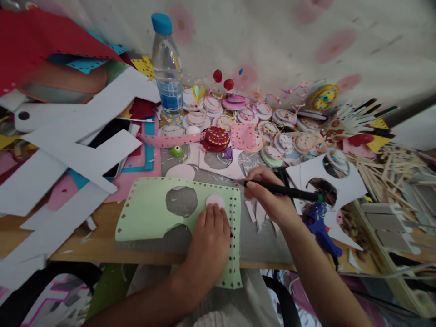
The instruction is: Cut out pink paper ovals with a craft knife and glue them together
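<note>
On the table's front part lies a light green paper sheet (146, 204) with a dotted border. It has one round hole and a second cut-out at its lower edge, and its right part hangs over the table edge. My left hand (211, 236) rests on this sheet, fingers lying flat, fingertips pressing a small white disc (214, 200). Just to the right, my right hand (269, 193) is closed round a black pen-shaped craft knife (286, 190) with a thin pointed tip. That tip points left above the sheet's top edge. A pale oval paper piece (180, 172) lies behind the sheet.
White paper strips (68, 154) pile up at left. A water bottle (168, 72) stands behind, beside several decorated paper spirals (238, 113). At right are cut white paper (344, 181), a blue glue gun (320, 229) and wooden sticks (391, 168).
</note>
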A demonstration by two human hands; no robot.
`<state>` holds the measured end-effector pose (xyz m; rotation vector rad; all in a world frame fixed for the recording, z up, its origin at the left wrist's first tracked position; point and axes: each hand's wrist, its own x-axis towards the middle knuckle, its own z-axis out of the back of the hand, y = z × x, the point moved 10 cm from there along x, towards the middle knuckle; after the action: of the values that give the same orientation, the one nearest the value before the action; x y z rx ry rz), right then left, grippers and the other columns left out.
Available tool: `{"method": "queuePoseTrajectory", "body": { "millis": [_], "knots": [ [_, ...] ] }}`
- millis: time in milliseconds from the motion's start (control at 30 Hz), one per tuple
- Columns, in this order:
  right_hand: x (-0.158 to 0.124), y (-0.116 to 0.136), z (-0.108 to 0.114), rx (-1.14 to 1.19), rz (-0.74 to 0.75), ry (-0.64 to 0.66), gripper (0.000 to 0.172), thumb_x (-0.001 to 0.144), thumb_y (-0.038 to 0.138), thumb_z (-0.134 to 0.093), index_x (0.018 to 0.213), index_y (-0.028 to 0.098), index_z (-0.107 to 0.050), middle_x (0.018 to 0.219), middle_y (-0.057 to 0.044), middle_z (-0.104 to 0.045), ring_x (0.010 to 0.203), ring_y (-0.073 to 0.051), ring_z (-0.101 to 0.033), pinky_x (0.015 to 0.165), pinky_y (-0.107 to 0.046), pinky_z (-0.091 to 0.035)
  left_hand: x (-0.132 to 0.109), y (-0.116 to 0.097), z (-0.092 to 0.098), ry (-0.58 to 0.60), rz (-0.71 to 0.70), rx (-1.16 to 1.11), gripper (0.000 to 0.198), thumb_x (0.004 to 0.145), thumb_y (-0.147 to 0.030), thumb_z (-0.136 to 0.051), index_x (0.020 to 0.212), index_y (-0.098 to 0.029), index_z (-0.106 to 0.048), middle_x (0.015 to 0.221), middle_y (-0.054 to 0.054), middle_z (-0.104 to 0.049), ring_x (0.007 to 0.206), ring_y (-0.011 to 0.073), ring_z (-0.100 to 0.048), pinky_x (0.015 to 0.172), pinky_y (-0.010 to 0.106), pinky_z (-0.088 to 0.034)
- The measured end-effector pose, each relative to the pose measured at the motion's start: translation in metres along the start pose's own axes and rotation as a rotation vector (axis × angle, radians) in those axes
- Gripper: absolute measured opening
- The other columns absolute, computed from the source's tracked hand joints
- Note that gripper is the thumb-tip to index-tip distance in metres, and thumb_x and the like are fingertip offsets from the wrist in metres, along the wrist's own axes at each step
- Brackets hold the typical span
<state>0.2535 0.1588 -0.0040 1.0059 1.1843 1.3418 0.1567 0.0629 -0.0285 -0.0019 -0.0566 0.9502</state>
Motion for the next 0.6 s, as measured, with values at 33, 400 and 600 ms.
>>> {"method": "queuePoseTrajectory", "body": {
  "millis": [33, 400, 600],
  "knots": [
    [0.009, 0.0, -0.014, -0.008, -0.018, 0.069, 0.021, 0.082, 0.04, -0.064, 0.078, 0.024, -0.052, 0.056, 0.008, -0.046, 0.048, -0.011, -0.042, 0.046, -0.024, -0.034, 0.0, -0.002, -0.001, 0.004, 0.002, 0.005, 0.042, 0.086, -0.015, -0.051, 0.123, 0.005, -0.06, 0.129, 0.03, -0.057, 0.12, 0.0404, -0.056, 0.096, 0.049, -0.049],
    [0.047, -0.037, -0.11, -0.316, -0.039, 0.49, 0.022, 0.07, 0.02, -0.059, 0.06, 0.022, -0.04, 0.054, 0.009, -0.036, 0.053, -0.01, -0.035, 0.048, -0.023, -0.029, -0.003, -0.007, 0.003, -0.054, 0.05, 0.052, 0.04, 0.08, -0.015, -0.052, 0.113, 0.002, -0.068, 0.125, 0.027, -0.061, 0.118, 0.038, -0.058, 0.095, 0.045, -0.048],
    [0.046, -0.04, -0.118, -0.399, -0.04, 0.565, 0.017, 0.066, 0.016, -0.057, 0.06, 0.022, -0.042, 0.054, 0.009, -0.038, 0.052, -0.01, -0.036, 0.048, -0.023, -0.028, -0.003, -0.003, 0.011, -0.125, 0.069, 0.092, 0.037, 0.077, -0.017, -0.055, 0.108, -0.006, -0.073, 0.12, 0.02, -0.067, 0.112, 0.0339, -0.063, 0.092, 0.04, -0.049]
  ]
}}
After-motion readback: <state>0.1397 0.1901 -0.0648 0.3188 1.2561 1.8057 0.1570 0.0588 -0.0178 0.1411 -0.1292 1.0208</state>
